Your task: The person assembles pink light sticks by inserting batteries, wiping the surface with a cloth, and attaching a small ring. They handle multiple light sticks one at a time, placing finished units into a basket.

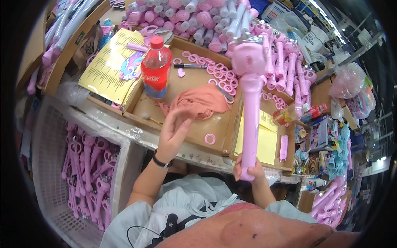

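Note:
A pink plastic toy wand [250, 111] stands upright before me, its round head with a silvery crown at the top. My right hand [255, 169] is closed around the lower end of its handle. My left hand [174, 134], with a dark band on the wrist, is at the near edge of an orange cloth [200, 101]. Its thumb stands apart from the fingers and nothing shows in its grasp; whether it touches the crumpled cloth I cannot tell. A single pink ring [210, 139] lies right of this hand, and a small brush [153, 120] to its left.
A bottle of red liquid [156, 68] stands in the cardboard tray [219, 145], near a black marker [190, 65] and several pink rings [223, 75]. Yellow sheets [105, 68] lie left. Wand parts [182, 16] are heaped behind. A white crate [47, 165] holds several wands at lower left.

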`<state>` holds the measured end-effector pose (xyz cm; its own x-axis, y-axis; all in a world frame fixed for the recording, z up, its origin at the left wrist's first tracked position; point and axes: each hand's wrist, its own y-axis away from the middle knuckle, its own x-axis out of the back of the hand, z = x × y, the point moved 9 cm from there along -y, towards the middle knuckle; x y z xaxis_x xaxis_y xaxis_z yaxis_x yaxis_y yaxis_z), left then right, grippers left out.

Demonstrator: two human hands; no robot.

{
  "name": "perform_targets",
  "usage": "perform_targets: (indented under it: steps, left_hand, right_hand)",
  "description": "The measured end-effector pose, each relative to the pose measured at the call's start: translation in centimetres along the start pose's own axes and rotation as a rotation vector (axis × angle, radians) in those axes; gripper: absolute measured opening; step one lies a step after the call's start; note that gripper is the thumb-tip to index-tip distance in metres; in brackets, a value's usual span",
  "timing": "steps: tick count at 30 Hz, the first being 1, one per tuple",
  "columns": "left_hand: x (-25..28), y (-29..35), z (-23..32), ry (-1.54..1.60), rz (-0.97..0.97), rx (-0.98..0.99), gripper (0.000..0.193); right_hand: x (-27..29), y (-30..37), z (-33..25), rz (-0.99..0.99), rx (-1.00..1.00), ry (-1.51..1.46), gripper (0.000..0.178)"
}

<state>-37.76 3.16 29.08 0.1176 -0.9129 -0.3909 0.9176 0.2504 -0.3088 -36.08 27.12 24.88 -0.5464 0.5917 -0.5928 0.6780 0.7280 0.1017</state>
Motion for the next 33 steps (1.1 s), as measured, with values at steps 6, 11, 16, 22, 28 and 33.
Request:
perform_targets:
  steps: [6, 11, 16, 22, 28, 33]
  left_hand:
    - [-1.5, -3.3, 3.4, 0.087, 0.089, -0.29, 0.065]
    - [-1.2, -2.7, 4.4, -0.409, 0.203, -0.307, 0.055]
    - [-1.9, -1.4, 4.8, -0.531, 0.173, -0.335, 0.056]
    - [-2.3, -0.8, 4.1, -0.143, 0.1, -0.33, 0.054]
    - [-0.7, -0.4, 3.0, 0.095, 0.157, -0.279, 0.048]
    - [-0.5, 0.1, 4.8, -0.211, 0.152, -0.4, 0.048]
  right_hand:
    - [-2.9, 4.1, 6.1, -0.124, -0.278, -0.098, 0.048]
    - [-3.8, 5.7, 7.8, -0.16, -0.341, -0.084, 0.048]
    - [-4.2, 7.2, 9.1, -0.141, -0.377, -0.306, 0.051]
    - [-6.6, 6.6, 7.7, -0.261, -0.274, -0.465, 0.057]
    - [-5.0, 3.5, 5.0, 0.078, -0.14, 0.38, 0.062]
    - [-4.8, 3.0, 3.1, 0.328, -0.104, 1.13, 0.068]
